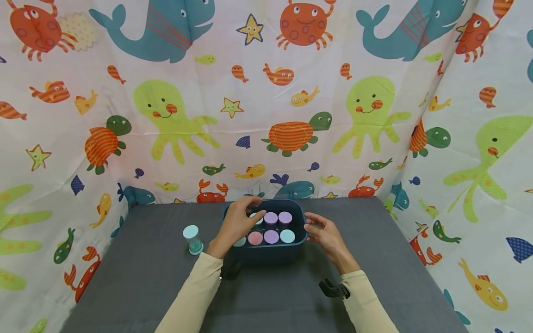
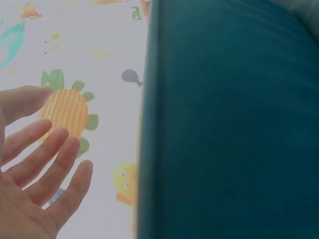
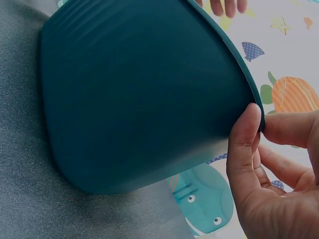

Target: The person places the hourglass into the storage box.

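A dark blue-green plastic bin [image 1: 266, 255] stands toward the back of the table, holding several upright sand timers with round caps in purple [image 1: 271, 237], pink [image 1: 255, 238] and pale blue [image 1: 287, 236]. My left hand [image 1: 239, 221] hovers over the bin's left end, fingers loosely spread and nothing between them; it hides part of the caps there. At the right end, my right hand [image 1: 328, 237] pinches the bin's rim between thumb and fingers, plain in the right wrist view, where the bin's outer wall [image 3: 134, 99] fills much of the picture.
One sand timer [image 1: 193, 239] with pale caps and teal sand stands on the grey table [image 1: 166, 296], left of the bin. A white curtain [image 1: 250, 152] printed with sea animals hangs behind the table and along its sides.
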Motion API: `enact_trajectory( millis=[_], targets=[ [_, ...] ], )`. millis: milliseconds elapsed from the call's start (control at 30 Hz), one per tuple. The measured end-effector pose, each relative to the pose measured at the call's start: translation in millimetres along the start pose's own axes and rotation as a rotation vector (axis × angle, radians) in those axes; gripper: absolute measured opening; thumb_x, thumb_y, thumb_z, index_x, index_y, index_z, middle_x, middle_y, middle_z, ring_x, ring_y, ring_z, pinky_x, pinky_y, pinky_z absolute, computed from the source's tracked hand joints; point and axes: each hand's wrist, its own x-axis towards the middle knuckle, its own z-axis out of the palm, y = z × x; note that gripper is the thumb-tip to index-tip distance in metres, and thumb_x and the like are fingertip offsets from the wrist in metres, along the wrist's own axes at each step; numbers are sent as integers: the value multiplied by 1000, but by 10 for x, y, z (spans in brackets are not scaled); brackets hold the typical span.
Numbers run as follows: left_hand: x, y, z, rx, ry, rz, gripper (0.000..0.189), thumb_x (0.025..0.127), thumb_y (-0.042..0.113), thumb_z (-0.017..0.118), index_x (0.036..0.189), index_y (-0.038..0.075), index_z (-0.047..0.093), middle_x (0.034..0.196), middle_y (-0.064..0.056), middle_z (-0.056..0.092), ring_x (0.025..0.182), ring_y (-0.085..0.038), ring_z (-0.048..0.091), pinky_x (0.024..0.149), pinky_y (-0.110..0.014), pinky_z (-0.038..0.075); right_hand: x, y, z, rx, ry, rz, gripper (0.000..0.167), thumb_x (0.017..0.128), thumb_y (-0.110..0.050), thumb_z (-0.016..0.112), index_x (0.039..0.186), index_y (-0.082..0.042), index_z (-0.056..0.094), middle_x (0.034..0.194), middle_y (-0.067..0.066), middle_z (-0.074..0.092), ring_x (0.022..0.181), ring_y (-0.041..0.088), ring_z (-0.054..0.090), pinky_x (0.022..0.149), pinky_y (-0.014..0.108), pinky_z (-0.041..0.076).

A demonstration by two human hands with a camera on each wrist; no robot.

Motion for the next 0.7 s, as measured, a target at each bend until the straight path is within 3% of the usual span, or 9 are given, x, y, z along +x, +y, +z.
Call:
enact_trajectory(
  millis=[267,700],
  targets=[
    [-205,-150,-143,-62,103,33,31,89,20,73,118,8,67,110,-8,69,100,-21,65,87,-42,57,7,4,-2,2,-13,-4,43,97,-13,62,138,-8,54,115,8,53,89,16,55,72,27,57],
    [-555,-371,-446,-98,275,13,27,88,16,73,114,8,69,109,-10,69,97,-30,67,82,-47,58,-6,-20,1,5,-20,2,46,96,-14,63,140,-8,52,115,7,53,88,13,55,73,27,57]
  ],
)
